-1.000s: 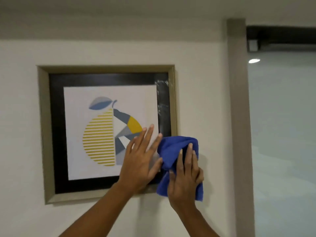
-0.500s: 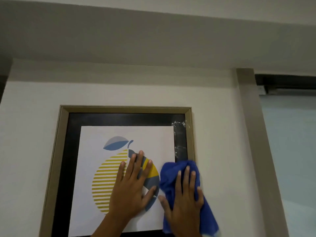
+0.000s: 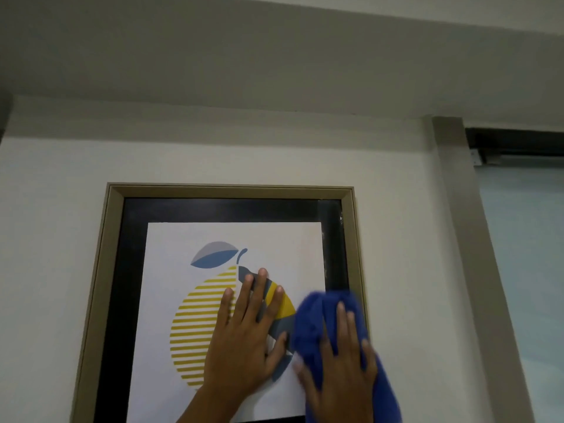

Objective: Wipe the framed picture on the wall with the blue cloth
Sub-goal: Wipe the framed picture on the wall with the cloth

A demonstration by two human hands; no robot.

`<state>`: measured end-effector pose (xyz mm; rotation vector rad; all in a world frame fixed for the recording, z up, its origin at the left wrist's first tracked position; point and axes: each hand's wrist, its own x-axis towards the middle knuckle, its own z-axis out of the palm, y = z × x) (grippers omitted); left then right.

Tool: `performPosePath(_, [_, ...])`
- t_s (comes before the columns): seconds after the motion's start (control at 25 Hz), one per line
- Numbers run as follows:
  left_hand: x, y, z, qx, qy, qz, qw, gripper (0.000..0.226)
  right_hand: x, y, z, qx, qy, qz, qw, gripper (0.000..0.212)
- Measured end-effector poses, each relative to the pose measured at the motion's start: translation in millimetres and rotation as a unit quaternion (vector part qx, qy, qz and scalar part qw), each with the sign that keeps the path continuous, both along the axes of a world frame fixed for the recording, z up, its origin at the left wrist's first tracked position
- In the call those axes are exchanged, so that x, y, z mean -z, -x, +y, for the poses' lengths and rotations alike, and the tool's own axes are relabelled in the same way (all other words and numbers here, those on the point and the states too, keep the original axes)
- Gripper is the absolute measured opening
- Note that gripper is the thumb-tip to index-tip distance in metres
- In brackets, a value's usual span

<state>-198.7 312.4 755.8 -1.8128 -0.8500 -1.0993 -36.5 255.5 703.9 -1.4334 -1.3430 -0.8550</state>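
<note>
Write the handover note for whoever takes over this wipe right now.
Left hand: open, flat on the glass over the print, steadying the framed picture.
Right hand: open, fingers straight, pressing the blue cloth against the lower part of the picture's right edge.
Done: wiping is under way; how much is clean cannot be told.
Left: faint smears show on the black border above the cloth. Wipe up that strip, then the rest of the glass and frame.

Indoor room, prob. home or office: white painted wall (image 3: 61, 239) w/ framed fruit print (image 3: 213, 236) is seen at 6 o'clock, beige trim (image 3: 457, 209) and frosted glass panel (image 3: 525, 254) under dark track (image 3: 518, 141) at 3 o'clock.
</note>
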Motion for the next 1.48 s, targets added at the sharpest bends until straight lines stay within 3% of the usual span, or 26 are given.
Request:
performPosePath(0.08, [-0.4, 0.7, -2.0, 0.001, 0.003, -0.001, 1.0, 0.074, 29.9, 11.6, -5.5, -0.093, -0.017, 0.087, 0.992, 0.082])
performPosePath(0.16, [-0.7, 0.2, -3.2, 0.0, 0.007, 0.003, 1.0, 0.075, 10.6, 6.1, -5.4, -0.054, -0.008, 0.056, 0.997, 0.079])
performPosePath(0.24, [-0.4, 0.7, -1.7, -0.003, 0.006, 0.009, 1.0, 0.077, -50.4, -11.3, -5.4, 0.039, -0.015, -0.06, 0.997, 0.076])
performPosePath(0.28, [0.5, 1.4, -0.4, -0.006, 0.004, 0.01, 1.0, 0.078, -92.1, -14.9, -4.3, 0.06, -0.047, -0.076, 0.994, 0.076])
performPosePath(0.4, [1.4, 1.8, 3.4, -0.007, -0.005, 0.018, 1.0, 0.079, -183.0, -7.8, -3.9, 0.085, -0.085, -0.038, 0.992, 0.074])
performPosePath(0.48, [1.9, 1.3, 4.8, -0.006, -0.012, 0.016, 1.0, 0.077, -154.7, -5.8, 2.6, 0.081, -0.102, -0.028, 0.991, 0.068])
performPosePath(0.56, [2.4, 1.3, 3.1, -0.001, -0.019, 0.014, 1.0, 0.074, -75.9, -1.4, 7.8, 0.053, -0.112, -0.019, 0.992, 0.064])
performPosePath(0.64, [1.6, 1.9, 0.9, 0.007, -0.016, 0.011, 1.0, 0.072, -24.5, 15.7, -5.9, 0.004, -0.148, 0.068, 0.987, 0.059])
performPosePath(0.68, [1.6, 2.0, 0.4, 0.01, -0.013, 0.01, 1.0, 0.072, -15.8, 22.1, -1.7, -0.052, -0.161, 0.137, 0.976, 0.117])
performPosePath(0.72, [2.0, 1.6, 0.2, 0.011, -0.011, 0.009, 1.0, 0.073, -13.4, 18.6, -7.3, -0.038, -0.192, 0.12, 0.973, 0.105])
performPosePath(0.76, [2.7, 1.1, 0.2, 0.012, -0.01, 0.007, 1.0, 0.075, -11.3, 15.0, -6.3, -0.037, -0.125, 0.095, 0.987, 0.063])
performPosePath(0.8, [3.0, 0.5, 0.1, 0.014, -0.007, 0.008, 1.0, 0.076, -15.0, 15.0, -15.2, -0.018, -0.073, 0.057, 0.996, 0.07])
performPosePath(0.88, [2.9, 1.1, 1.1, 0.013, -0.006, 0.011, 1.0, 0.077, -55.0, -5.8, -12.6, 0.06, -0.035, -0.005, 0.998, 0.077])
performPosePath(0.96, [2.9, 2.2, 2.7, 0.004, -0.008, 0.014, 1.0, 0.079, -124.8, -11.3, -9.6, 0.098, -0.066, -0.041, 0.992, 0.077])
performPosePath(1.08, [2.4, 2.3, 4.1, 0.004, -0.009, 0.018, 1.0, 0.079, -185.8, -6.9, -6.3, 0.132, -0.079, -0.036, 0.987, 0.077])
performPosePath(1.16, [4.4, 5.5, 6.6, 0.007, -0.016, 0.021, 1.0, 0.08, -142.6, -5.3, 4.4, 0.119, -0.088, 0.005, 0.989, 0.077])
performPosePath(1.32, [2.8, 15.3, 6.6, 0.005, -0.022, 0.034, 0.999, 0.081, 22.7, 17.2, -3.2, 0.073, 0.001, 0.072, 0.995, 0.087])
performPosePath(1.4, [2.5, 14.8, 4.9, 0.006, -0.016, 0.035, 0.999, 0.079, 44.6, 22.2, -10.4, 0.027, 0.027, 0.097, 0.995, 0.088])
performPosePath(1.48, [1.7, 12.6, 2.8, 0.014, -0.007, 0.032, 0.999, 0.078, 11.0, 19.4, -9.0, 0.046, 0.016, 0.101, 0.994, 0.089])
